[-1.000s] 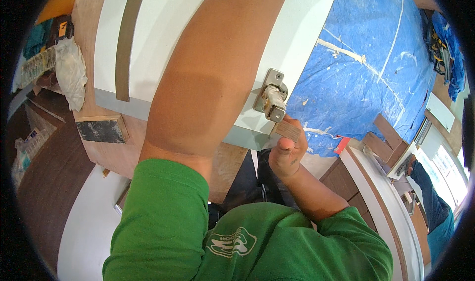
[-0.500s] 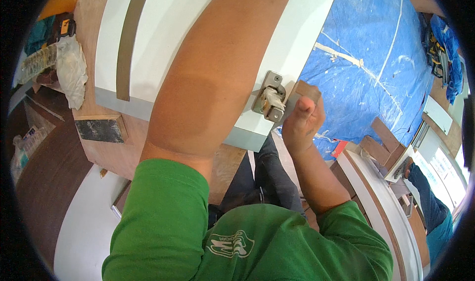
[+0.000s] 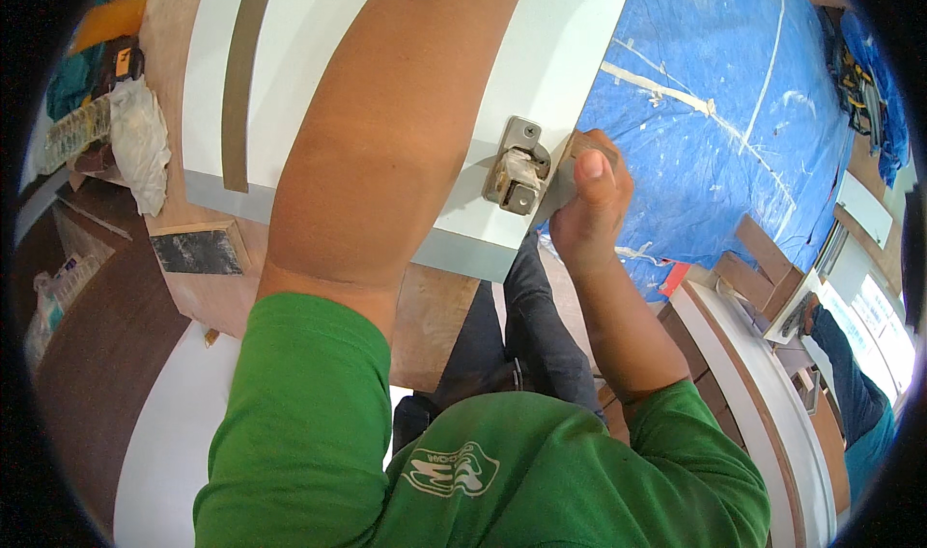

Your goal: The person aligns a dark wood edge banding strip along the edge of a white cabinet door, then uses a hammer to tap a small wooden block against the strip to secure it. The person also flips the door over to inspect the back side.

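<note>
My left forearm crosses a white panel [image 3: 541, 46] with grey edges, and that hand is beyond the top of the picture. A metal hinge [image 3: 517, 186] with pale scraps on it is screwed near the panel's lower right corner. Just right of the hinge, my right hand [image 3: 589, 200] is closed on a small wooden piece [image 3: 577, 142] at the panel's side edge, thumb uppermost and fingers partly hidden. A long brown strip [image 3: 237, 104] lies along the panel's left part.
The panel rests on plywood [image 3: 169, 84] with a dark-faced block [image 3: 198, 252]; bags [image 3: 135, 138] lie at left. A blue tarp [image 3: 705, 152] covers the area to the right, where another person's dark-clothed leg [image 3: 835, 345] shows beside boards [image 3: 753, 263].
My right hand has moved up along the panel's side edge, from below the hinge to beside it, with the wooden piece. My left forearm and the panel appear shifted slightly left.
</note>
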Motion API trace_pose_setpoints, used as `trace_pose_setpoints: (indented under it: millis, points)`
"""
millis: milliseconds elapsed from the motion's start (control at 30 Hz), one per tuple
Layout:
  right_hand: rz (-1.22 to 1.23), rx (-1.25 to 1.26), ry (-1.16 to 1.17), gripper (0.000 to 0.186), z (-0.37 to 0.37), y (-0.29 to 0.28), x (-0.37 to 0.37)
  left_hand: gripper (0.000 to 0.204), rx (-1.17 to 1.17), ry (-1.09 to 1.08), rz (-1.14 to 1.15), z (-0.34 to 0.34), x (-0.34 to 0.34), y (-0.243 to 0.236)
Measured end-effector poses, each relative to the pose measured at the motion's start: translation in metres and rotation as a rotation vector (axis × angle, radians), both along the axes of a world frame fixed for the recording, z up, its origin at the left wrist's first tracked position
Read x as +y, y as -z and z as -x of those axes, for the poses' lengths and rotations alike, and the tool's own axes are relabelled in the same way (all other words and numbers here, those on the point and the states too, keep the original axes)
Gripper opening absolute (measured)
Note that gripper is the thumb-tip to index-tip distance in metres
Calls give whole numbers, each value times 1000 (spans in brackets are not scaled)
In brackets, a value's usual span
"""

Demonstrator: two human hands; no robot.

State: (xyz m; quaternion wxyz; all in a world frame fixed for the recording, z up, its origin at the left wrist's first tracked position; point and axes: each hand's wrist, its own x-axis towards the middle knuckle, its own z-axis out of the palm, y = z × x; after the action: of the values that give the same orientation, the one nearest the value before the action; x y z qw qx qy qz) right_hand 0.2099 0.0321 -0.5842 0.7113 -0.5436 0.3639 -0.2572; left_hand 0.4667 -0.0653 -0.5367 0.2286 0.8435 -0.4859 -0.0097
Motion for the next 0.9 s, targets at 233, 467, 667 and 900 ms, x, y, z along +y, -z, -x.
trace_pose_setpoints:
  millis: [233, 467, 667, 900]
  points:
    - [34, 64, 97, 46, 2, -2, 22, 54, 28, -28, 32, 1, 0, 1]
    - [-99, 9, 64, 48, 7, 10, 20, 52, -5, 31, 47, -4, 4, -2]
    - [-229, -65, 57, 49, 24, 11, 13, 50, -89, 41, 107, -11, -4, 10]
    - [-304, 146, -6, 32, 27, 5, 2, 51, -33, 40, -13, -5, -18, 17]
